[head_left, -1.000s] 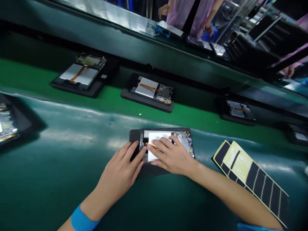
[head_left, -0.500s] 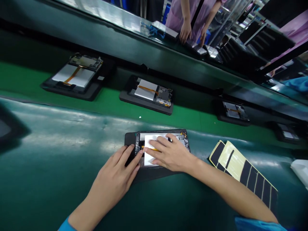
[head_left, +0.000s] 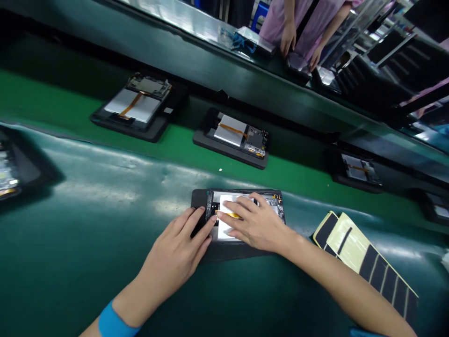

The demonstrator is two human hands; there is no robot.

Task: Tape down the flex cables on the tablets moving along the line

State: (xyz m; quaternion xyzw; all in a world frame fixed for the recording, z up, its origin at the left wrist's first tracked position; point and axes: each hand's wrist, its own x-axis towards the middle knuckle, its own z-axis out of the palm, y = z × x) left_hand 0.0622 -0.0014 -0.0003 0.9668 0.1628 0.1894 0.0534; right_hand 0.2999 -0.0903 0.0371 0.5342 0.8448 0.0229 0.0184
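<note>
An opened tablet point(head_left: 215, 194) lies on a dark pad point(head_left: 224, 254) in front of me, its white battery point(head_left: 224, 231) and circuit board showing. My right hand point(head_left: 259, 223) rests across the battery with fingers spread, partly covering an orange ribbon cable point(head_left: 234, 215). At the tablet's left end is my left hand point(head_left: 180, 243), fingers stretched out, the index fingertip touching near the cable's end. Its other fingertips lie on the tablet's left edge and the pad. Whether a fingertip presses a connector is too small to tell.
Beyond the bench edge, a green belt carries more opened tablets on pads, one at left point(head_left: 133, 105), another in the middle point(head_left: 231, 131). Sheets of black adhesive strips point(head_left: 354, 238) lie at right. Another pad point(head_left: 28, 164) sits at far left. A co-worker's hands point(head_left: 289, 37) show across the line.
The whole view has shifted, so most things appear further right. Both hands keep nearly the same place on the tablet. More of the far-left pad and a device on it shows.
</note>
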